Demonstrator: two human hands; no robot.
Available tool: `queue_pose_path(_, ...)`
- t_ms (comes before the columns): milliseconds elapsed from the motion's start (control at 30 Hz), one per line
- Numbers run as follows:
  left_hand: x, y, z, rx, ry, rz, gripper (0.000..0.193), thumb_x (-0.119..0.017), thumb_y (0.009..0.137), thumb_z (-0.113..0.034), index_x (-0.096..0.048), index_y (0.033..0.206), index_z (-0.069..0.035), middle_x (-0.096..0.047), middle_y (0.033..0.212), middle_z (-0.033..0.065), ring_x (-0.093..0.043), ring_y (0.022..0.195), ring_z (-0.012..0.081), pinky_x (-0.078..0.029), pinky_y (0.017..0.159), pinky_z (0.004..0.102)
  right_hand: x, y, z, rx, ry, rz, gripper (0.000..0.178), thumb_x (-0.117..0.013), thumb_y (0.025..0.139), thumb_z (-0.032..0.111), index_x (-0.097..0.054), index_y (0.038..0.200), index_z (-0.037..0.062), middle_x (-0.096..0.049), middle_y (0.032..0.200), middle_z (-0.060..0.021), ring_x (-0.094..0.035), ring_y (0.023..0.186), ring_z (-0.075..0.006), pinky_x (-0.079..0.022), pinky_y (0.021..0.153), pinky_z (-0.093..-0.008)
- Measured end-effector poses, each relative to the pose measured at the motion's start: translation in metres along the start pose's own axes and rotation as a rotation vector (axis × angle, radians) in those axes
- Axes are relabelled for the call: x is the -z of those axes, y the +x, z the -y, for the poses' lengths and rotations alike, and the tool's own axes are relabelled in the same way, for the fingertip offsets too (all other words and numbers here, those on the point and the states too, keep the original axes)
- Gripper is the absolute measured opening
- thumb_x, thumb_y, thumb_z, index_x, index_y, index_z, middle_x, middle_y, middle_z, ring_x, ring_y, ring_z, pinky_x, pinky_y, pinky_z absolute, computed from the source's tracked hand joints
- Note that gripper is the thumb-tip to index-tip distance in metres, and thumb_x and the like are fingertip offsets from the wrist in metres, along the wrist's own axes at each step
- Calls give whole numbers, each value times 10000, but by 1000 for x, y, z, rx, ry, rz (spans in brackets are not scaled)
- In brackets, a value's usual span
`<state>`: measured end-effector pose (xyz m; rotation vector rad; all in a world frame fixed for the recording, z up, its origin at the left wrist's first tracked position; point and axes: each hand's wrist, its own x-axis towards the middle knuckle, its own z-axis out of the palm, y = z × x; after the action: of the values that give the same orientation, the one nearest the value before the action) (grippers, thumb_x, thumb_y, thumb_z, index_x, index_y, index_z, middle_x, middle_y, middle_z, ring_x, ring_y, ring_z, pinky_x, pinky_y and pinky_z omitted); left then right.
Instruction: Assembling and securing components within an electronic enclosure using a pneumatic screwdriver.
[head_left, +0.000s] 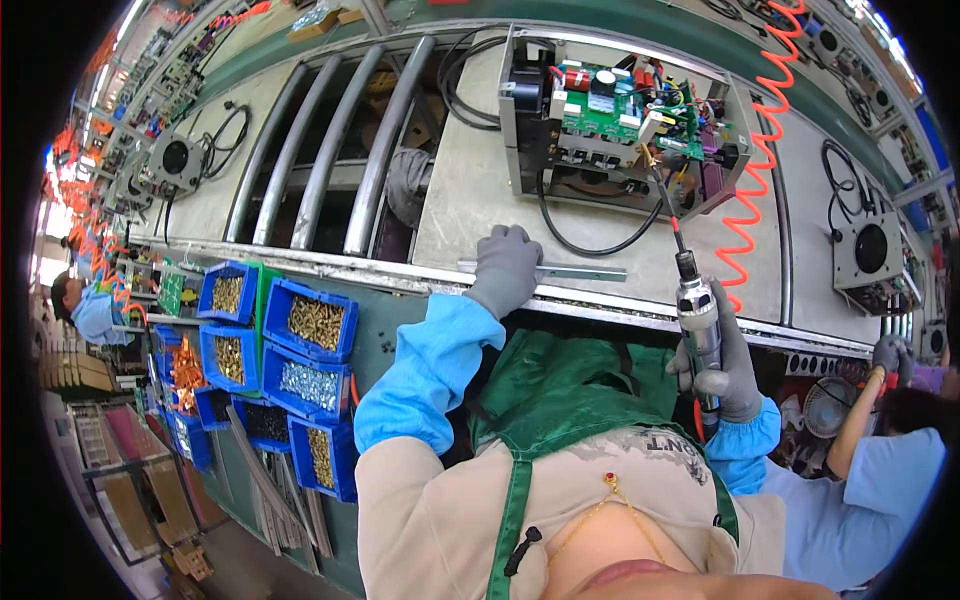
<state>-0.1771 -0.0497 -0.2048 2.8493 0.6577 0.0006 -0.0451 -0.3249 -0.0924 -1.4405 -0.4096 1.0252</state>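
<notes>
My left hand (507, 270), in a grey glove, is closed over a flat metal strip (590, 272) lying along the near edge of the workbench. The strip sticks out on both sides of the fingers. My right hand (738, 370), also gloved, wraps around a silver power screwdriver (699, 320) held upright. Its long bit points away from me toward an open-sided machine unit (520, 150). The bit's tip reaches the green circuit board (600, 118) area among wires; whether it touches a screw cannot be made out. A black cable (590, 249) loops in front of the unit.
Blue bins (345, 345) of screws and small parts stand at the left. Metal rollers (375, 150) cross a gap in the bench. An orange coiled hose (735, 235) hangs beside the unit. Another unit (868, 250) sits at right, near a co-worker's gloved hand (892, 355).
</notes>
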Motion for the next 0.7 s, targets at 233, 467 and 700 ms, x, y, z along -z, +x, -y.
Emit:
queue_pose_path(233,9,0,8,-145,-196,23,280,-578,843,-130,-628,1112,-187,-603,923,57,-594,894,252,-455,752,421,9,-21,6,114,160,-128,1150,-651,496,74,-122,1515,135,-584,741,-95,-597,550,-186,-570,665,-346)
queue_pose_path(467,146,75,-45,-541,-107,-610,352,-611,829,-61,-664,1129,-236,-579,802,73,-575,744,268,-431,676,399,7,-31,13,283,265,-215,1353,-919,487,418,-81,1511,133,-582,676,-98,-606,525,-179,-578,626,-358)
queue_pose_path(700,166,111,-56,-425,43,-341,318,-561,873,-113,-655,1135,-266,-597,937,46,-591,851,239,-416,778,407,4,-33,8,272,364,-221,1426,-942,416,433,-77,1506,124,-602,689,-115,-633,530,-220,-589,620,-384)
